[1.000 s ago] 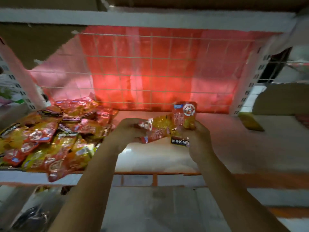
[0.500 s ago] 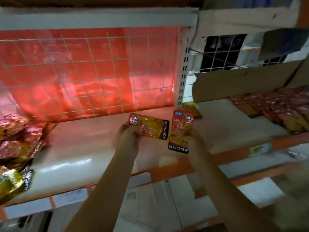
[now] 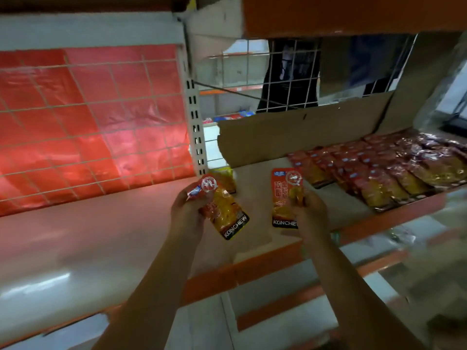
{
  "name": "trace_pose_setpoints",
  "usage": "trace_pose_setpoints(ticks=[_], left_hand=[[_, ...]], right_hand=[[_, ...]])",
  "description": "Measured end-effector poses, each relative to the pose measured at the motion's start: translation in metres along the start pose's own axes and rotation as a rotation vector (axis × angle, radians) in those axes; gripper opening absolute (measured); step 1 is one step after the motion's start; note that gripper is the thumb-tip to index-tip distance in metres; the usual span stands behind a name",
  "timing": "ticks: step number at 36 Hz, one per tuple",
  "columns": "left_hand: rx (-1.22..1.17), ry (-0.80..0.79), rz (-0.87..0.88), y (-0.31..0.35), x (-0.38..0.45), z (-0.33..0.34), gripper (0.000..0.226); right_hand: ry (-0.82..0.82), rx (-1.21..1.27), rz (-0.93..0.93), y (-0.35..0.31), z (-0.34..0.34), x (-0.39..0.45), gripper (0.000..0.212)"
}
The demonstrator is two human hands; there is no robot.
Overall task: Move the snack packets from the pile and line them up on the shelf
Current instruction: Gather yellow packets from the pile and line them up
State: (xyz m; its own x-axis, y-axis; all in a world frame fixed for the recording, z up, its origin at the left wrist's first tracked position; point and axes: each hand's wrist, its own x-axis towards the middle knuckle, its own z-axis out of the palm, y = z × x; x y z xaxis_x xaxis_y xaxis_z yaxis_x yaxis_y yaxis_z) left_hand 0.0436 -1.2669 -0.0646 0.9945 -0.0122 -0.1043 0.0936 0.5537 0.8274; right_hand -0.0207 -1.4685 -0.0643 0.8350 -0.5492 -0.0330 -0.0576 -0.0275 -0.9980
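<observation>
Evidently each of the hands carries its own packet toward the row. The left hand (image 3: 187,213) grips a tilted snack packet (image 3: 222,210) by its upper end, fingers curled round the top corner so the dark "KONCHEW" strip swings down and to the right. The right hand (image 3: 307,213) pinches a second packet (image 3: 284,198) along its right edge and holds it nearly upright, printed face toward the camera — probably to keep its label the same way round as those already laid. Both packets hang just above the shelf (image 3: 255,195), touching nothing but the fingers.

To the right, a lined-up row of packets (image 3: 379,173) lies flat and overlapping on the same shelf, with a cardboard flap (image 3: 290,132) standing behind it as a backstop. The upright packet is near the row's left end, so it looks set to go down next beside the last one; the left-hand packet seems to be held in reserve. One stray packet (image 3: 225,178) lies against the slotted upright post (image 3: 194,127), just behind the left hand. A wire grid backed with red plastic sheet (image 3: 88,122) closes off the bay on the left, where the shelf board is bare in this view — the pile itself is out of sight.
</observation>
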Motion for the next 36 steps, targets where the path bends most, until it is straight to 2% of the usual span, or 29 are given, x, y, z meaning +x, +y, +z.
trace_pose_setpoints(ticks=[4,6,10,15,20,28,30,36], left_hand=[[-0.003,0.005,0.006,-0.036,0.007,0.060,0.031],[-0.003,0.019,0.006,-0.055,0.009,0.088,0.031],[0.004,0.044,-0.034,-0.087,0.008,0.127,0.032],[0.022,0.096,-0.064,-0.104,0.003,0.150,0.022],[0.087,0.167,-0.087,-0.111,0.006,0.156,0.022],[0.137,0.184,-0.100,-0.117,0.005,0.173,0.028],[0.151,0.199,-0.102,-0.120,0.005,0.176,0.032],[0.180,0.197,-0.166,-0.131,0.004,0.190,0.032]], right_hand=[[0.003,-0.148,-0.194,0.003,-0.048,0.049,0.063],[-0.023,-0.270,-0.257,0.009,-0.072,0.074,0.067],[-0.164,-0.589,-0.283,0.018,-0.108,0.114,0.054],[-0.312,-0.895,-0.284,0.015,-0.119,0.137,0.054],[-0.323,-1.021,-0.365,0.006,-0.115,0.146,0.041],[-0.329,-1.363,-0.421,-0.005,-0.111,0.151,0.043],[-0.343,-1.448,-0.437,-0.006,-0.112,0.151,0.038],[-0.363,-1.443,-0.502,-0.004,-0.120,0.153,0.029]])
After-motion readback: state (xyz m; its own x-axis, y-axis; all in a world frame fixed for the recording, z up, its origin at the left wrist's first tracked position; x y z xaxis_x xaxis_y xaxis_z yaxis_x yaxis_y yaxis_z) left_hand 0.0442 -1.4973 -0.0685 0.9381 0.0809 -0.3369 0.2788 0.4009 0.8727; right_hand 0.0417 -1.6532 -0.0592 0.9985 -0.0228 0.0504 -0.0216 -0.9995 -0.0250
